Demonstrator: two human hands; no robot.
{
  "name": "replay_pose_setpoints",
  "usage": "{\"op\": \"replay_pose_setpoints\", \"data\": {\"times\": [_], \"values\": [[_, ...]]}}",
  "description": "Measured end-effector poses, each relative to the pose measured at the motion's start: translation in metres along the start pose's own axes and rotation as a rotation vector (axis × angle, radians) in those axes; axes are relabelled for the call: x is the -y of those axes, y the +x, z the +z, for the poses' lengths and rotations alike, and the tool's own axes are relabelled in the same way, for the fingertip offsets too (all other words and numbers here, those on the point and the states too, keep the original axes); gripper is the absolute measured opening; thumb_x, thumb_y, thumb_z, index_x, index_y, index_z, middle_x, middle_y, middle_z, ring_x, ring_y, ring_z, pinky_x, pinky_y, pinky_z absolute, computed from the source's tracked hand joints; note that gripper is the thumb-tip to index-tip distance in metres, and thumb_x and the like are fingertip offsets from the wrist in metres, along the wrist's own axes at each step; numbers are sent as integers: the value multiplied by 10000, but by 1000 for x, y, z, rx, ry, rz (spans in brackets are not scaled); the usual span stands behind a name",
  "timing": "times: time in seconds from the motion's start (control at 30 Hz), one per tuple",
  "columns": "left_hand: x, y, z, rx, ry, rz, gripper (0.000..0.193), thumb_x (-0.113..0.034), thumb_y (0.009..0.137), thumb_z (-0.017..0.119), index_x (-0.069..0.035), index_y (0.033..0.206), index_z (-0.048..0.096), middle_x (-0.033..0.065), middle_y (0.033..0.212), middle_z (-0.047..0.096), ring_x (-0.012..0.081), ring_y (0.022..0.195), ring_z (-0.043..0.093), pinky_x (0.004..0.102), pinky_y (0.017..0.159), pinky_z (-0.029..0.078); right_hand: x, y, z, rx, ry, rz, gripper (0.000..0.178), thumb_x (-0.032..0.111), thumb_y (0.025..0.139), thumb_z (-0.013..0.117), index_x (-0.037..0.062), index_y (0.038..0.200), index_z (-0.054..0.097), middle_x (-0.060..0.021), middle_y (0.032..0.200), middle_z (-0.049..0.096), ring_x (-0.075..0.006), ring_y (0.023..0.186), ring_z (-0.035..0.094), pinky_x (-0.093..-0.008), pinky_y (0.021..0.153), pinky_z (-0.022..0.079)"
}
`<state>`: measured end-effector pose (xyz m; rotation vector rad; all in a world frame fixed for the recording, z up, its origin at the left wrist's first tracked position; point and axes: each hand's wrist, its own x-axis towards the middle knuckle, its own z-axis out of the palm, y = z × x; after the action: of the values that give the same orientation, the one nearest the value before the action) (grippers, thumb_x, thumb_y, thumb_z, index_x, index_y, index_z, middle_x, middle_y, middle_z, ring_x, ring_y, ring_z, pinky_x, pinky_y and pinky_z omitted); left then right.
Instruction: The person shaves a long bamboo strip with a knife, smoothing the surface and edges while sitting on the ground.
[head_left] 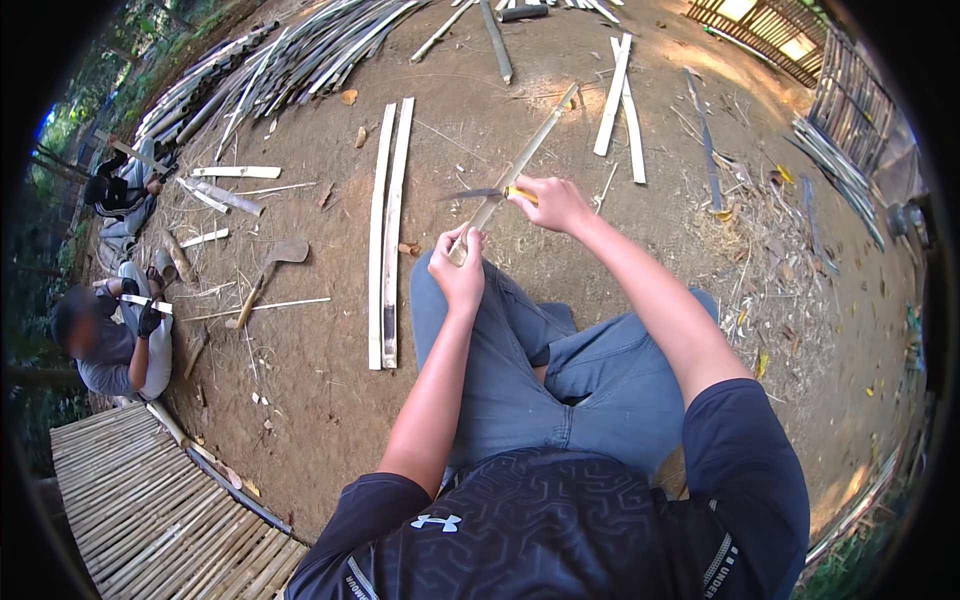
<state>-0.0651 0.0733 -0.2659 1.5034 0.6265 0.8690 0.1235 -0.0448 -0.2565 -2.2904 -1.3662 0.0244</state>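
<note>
My left hand (457, 270) is closed round the near end of a long split bamboo strip (541, 135), just above my left knee. The strip slants away from me to the upper right, its far end close to the ground. In my right hand (552, 205) is a knife with a yellow handle (521, 195). Its dark blade (474, 193) points left and lies across the strip, a little beyond my left hand. The blade is slightly blurred. Whether its edge cuts into the bamboo I cannot tell.
Two pale bamboo strips (390, 230) lie left of my legs, and more strips (618, 110) lie ahead right. A hoe-like tool (270, 275) rests on the dirt at left. Two people (120, 335) sit at far left, near a bamboo-slat platform (160, 500). A bamboo pile (300, 60) stretches behind.
</note>
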Motion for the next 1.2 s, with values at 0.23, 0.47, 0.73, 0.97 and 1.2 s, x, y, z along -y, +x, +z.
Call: {"op": "replay_pose_setpoints", "data": {"times": [0.23, 0.47, 0.73, 0.97, 1.2], "values": [[-3, 0, 3, -23, -42, 7, 169, -83, 938, 668, 69, 1013, 666, 113, 853, 734, 140, 798, 718, 254, 730, 556, -16, 5, -6, -10, 48, 374, 271, 348, 970, 585, 121, 1114, 623, -198, 845, 717, -372, 780, 721, -477, 653, 587], [2, -1, -1, -4, 39, 29, 195, -104, 923, 692, 62, 1022, 672, 105, 845, 740, 128, 797, 714, 258, 734, 546, -4, 6, -10, -67, -44, 287, 220, 312, 956, 616, 140, 1088, 651, -178, 908, 728, -365, 838, 723, -480, 746, 587], [-8, -8, 7, 76, 180, 79, 216, -133, 911, 709, 45, 1031, 686, 95, 835, 746, 113, 796, 704, 269, 741, 536, -33, 20, -16, 10, -106, 463, 251, 351, 984, 570, 165, 1141, 630, -166, 849, 721, -333, 803, 730, -469, 685, 592], [-6, -5, 5, 16, 69, 47, 154, -100, 924, 678, 37, 993, 692, 91, 820, 748, 115, 794, 709, 261, 732, 540, -69, 35, -16, -86, -91, 694, 263, 338, 980, 575, 138, 1144, 619, -188, 957, 723, -384, 908, 706, -500, 767, 569], [-3, 1, 5, -22, -11, -14, 156, -95, 926, 680, 41, 1003, 681, 90, 820, 745, 116, 771, 706, 259, 710, 536, -82, 31, -9, -56, -104, 627, 322, 343, 982, 560, 68, 1147, 592, -249, 968, 706, -430, 958, 685, -536, 832, 549]]}}
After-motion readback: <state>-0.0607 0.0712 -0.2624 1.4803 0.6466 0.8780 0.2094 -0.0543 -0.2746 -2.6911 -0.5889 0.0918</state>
